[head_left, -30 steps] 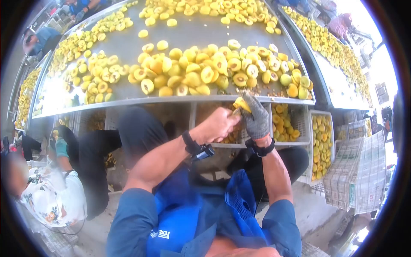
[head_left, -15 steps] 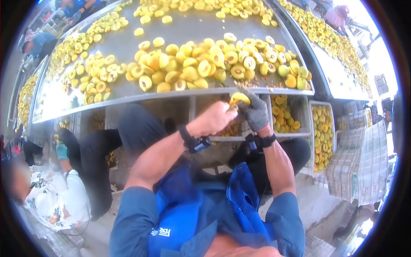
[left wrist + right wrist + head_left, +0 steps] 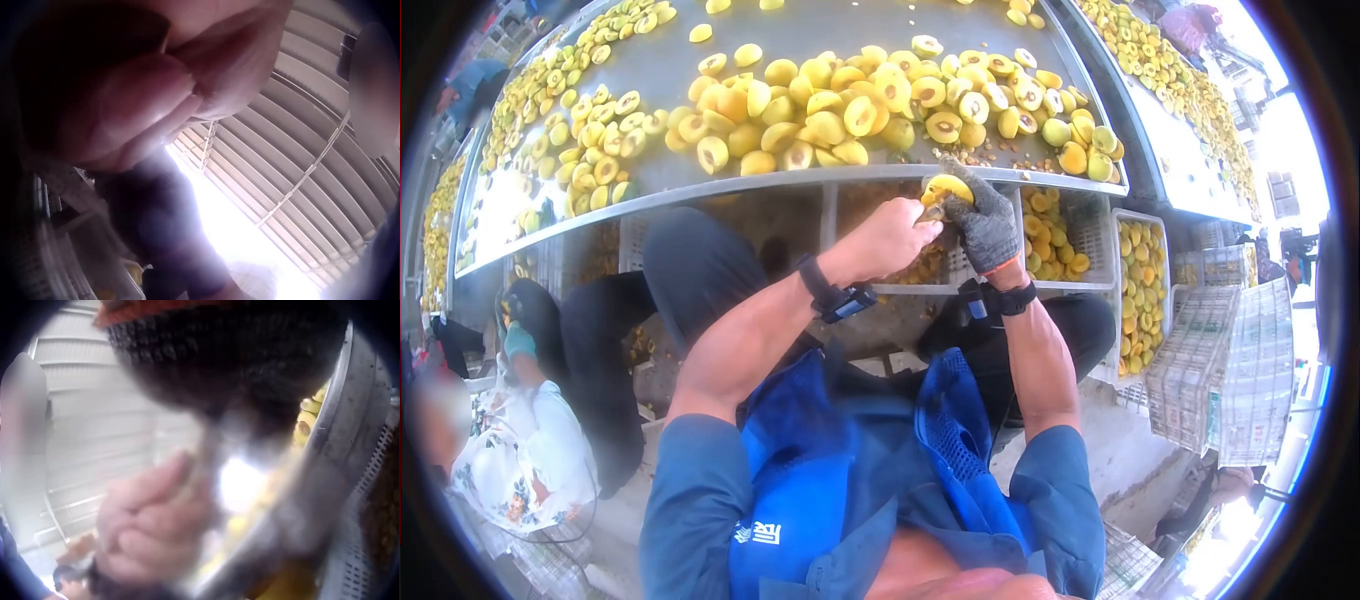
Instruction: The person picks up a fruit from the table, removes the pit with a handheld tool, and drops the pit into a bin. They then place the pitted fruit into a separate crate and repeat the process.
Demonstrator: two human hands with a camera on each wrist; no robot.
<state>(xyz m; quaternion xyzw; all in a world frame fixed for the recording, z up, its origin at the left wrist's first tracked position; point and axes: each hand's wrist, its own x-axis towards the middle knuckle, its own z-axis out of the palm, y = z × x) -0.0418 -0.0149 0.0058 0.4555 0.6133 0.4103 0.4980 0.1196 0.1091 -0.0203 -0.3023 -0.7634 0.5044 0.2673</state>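
My gloved right hand (image 3: 988, 228) holds a cut yellow peach (image 3: 946, 188) just in front of the metal table's edge. My bare left hand (image 3: 892, 238) meets it from the left with curled fingers. They grip a small tool (image 3: 932, 212) against the peach's lower side; its kind is mostly hidden by the hand. In the left wrist view, the bare fingers (image 3: 144, 106) fill the upper left, dark and close. The right wrist view has the dark knit glove (image 3: 219, 356) above and the blurred bare hand beyond it.
Halved yellow peaches (image 3: 825, 105) lie heaped on the metal table (image 3: 800, 178), with small pit scraps on its right. Peach-filled crates (image 3: 1141, 295) stand below and right of it. Stacked pale crates (image 3: 1225, 370) are farther right. Another person (image 3: 525, 450) sits at left.
The head view has shifted, so table and crates appear higher and farther left. Both hands stay together at the peach, which is turned and shows more of its yellow side.
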